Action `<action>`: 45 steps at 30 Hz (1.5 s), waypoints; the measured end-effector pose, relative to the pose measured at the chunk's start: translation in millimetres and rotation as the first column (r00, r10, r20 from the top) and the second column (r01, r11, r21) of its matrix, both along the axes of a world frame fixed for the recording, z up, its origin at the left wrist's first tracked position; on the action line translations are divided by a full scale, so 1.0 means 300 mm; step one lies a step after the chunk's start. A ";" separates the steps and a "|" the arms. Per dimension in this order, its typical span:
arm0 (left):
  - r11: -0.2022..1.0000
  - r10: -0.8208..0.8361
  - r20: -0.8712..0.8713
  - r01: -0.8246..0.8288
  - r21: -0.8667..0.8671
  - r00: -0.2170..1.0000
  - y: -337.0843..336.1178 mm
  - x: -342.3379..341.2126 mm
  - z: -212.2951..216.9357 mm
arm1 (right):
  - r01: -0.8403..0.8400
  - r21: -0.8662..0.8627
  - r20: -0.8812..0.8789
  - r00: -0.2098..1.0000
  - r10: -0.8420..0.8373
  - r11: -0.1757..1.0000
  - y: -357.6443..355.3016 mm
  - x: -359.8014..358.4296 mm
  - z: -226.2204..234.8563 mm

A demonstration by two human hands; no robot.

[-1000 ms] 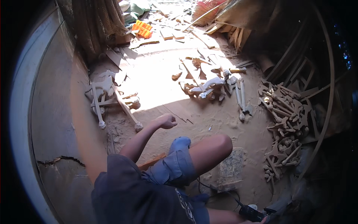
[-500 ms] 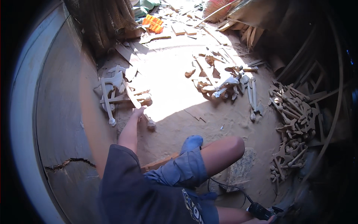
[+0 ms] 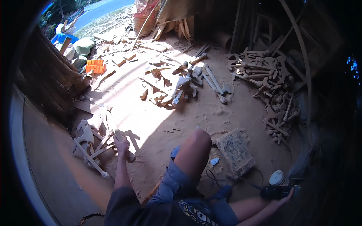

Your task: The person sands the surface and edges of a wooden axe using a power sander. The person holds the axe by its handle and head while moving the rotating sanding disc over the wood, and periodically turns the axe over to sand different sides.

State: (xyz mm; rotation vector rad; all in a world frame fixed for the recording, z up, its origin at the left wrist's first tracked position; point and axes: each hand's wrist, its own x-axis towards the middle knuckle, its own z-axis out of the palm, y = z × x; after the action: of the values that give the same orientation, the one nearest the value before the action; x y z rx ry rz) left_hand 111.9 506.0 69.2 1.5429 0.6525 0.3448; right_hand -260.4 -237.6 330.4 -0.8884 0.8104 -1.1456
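My left hand (image 3: 121, 145) is closed around a long carved wooden piece (image 3: 114, 126) with a knobbed end. It is at the left, over a small pile of similar carved wooden pieces (image 3: 87, 136). At the lower right, my right hand (image 3: 285, 198) is wrapped round the black body of a corded power tool (image 3: 272, 192) that looks like an angle grinder. Its far end is dark and hard to make out. A round pale disc (image 3: 276, 177) lies close beside the tool.
Carved wooden pieces lie in a sunlit heap (image 3: 169, 84) ahead and a larger heap (image 3: 264, 71) at right. A worn block (image 3: 234, 150) rests near my knee, with a black cable (image 3: 213, 176) alongside. An orange object (image 3: 95, 66) and a sack (image 3: 145, 15) stand farther off.
The view has swung right, bringing the block and the disc into sight. My left hand has lifted the wooden piece's far end off the pile; my right hand still holds the tool.
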 end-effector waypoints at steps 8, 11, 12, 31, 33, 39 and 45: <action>0.224 -0.567 -0.249 0.438 0.871 0.785 -0.402 0.251 0.635 | -0.054 0.002 0.090 0.994 0.054 0.999 -0.065 -0.148 -0.012; -0.017 -0.724 -0.273 0.380 0.925 0.634 -0.643 0.382 0.833 | 0.000 -0.048 0.003 1.000 0.000 0.999 -0.012 -0.057 0.000; -0.085 -0.779 -0.330 0.432 0.898 0.534 -0.763 0.396 0.878 | 0.041 -0.022 -0.087 0.995 -0.043 0.999 -0.010 -0.042 0.008; -0.451 -0.892 -0.291 0.720 0.527 -0.346 -1.603 -0.289 -0.389 | -0.136 -0.324 -0.612 0.785 -0.098 0.936 0.196 0.064 -0.235; -0.184 -0.790 -0.594 -0.866 0.465 -0.151 -1.661 -0.316 -0.402 | -0.064 -0.328 -0.499 0.859 -0.115 0.943 0.170 0.060 -0.213; -0.497 -0.828 -0.186 0.540 0.679 -0.529 -2.045 -0.358 -0.017 | 0.146 -0.278 -0.421 0.870 -0.257 0.949 0.090 -0.154 -0.172; -0.475 -0.873 -0.436 0.173 0.863 -0.218 -2.059 -0.004 0.045 | 0.183 -0.245 -0.434 0.857 -0.277 0.952 0.073 -0.181 -0.132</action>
State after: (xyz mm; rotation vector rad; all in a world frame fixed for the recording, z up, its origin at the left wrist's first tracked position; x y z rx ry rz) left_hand 110.8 -111.7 82.6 2.1466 -1.9745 -0.0553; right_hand -314.8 -215.7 290.8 -1.2870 1.2395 -1.2551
